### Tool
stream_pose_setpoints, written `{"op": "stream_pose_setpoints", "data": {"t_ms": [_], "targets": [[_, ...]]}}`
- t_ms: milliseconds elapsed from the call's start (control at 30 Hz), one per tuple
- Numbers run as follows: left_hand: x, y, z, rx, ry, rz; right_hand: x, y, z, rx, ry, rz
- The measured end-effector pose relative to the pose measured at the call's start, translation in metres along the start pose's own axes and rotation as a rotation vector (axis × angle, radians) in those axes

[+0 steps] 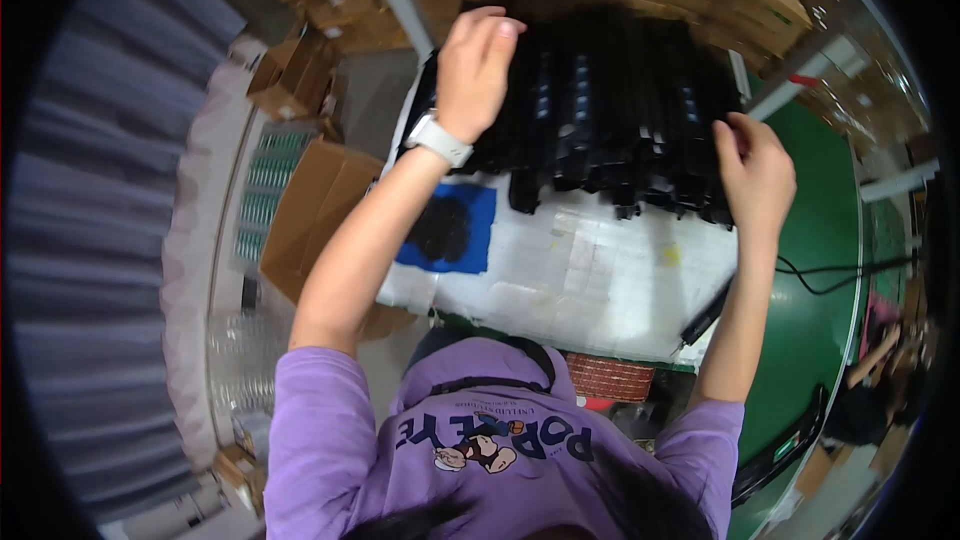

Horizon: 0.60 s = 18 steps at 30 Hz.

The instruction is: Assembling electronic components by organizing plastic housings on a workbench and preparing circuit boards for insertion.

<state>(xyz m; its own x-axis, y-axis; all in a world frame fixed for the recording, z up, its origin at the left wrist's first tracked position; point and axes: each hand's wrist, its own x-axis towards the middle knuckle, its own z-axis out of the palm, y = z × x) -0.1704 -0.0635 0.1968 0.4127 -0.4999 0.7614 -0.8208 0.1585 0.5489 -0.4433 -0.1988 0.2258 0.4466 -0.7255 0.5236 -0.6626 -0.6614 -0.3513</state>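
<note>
A dense row of long black plastic strips (610,110) lies side by side across the far part of the white-topped table (590,265). My left hand (475,75), with a white watch on its wrist, is at the row's far left end, fingers bent over the strips and thumb up. At the right end my right hand (760,175) curls its fingers and thumb against the outermost strips. Some fingertips of both hands are hidden. Nearer to me, on the left, a blue sheet (485,240) bears a dark heap of small black pieces (440,230).
A black pen-shaped tool (708,318) lies at the table's right edge near a black cable (825,280). On the right runs a green work surface (825,210) with a long black part (785,450). Left stand an open cardboard box (310,210) and green circuit boards (265,190). Another person (880,400) is far right.
</note>
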Motion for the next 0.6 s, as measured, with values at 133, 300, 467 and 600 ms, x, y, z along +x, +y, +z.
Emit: {"op": "stream_pose_setpoints", "data": {"t_ms": [133,300,467,600], "targets": [[-0.05,-0.046,-0.134,0.13,0.114,-0.143,-0.03,-0.062,-0.006,0.446,-0.005,-0.223],[-0.152,-0.106,-0.298,-0.046,0.575,-0.832,-0.092,-0.149,0.011,0.73,-0.426,-0.325],[-0.301,-0.158,-0.411,0.132,0.736,-1.091,-0.164,-0.268,0.068,0.897,-0.932,-0.406],[-0.394,-0.221,-0.461,0.16,0.71,-1.292,-0.231,-0.37,0.127,0.981,-1.317,-0.407]]}}
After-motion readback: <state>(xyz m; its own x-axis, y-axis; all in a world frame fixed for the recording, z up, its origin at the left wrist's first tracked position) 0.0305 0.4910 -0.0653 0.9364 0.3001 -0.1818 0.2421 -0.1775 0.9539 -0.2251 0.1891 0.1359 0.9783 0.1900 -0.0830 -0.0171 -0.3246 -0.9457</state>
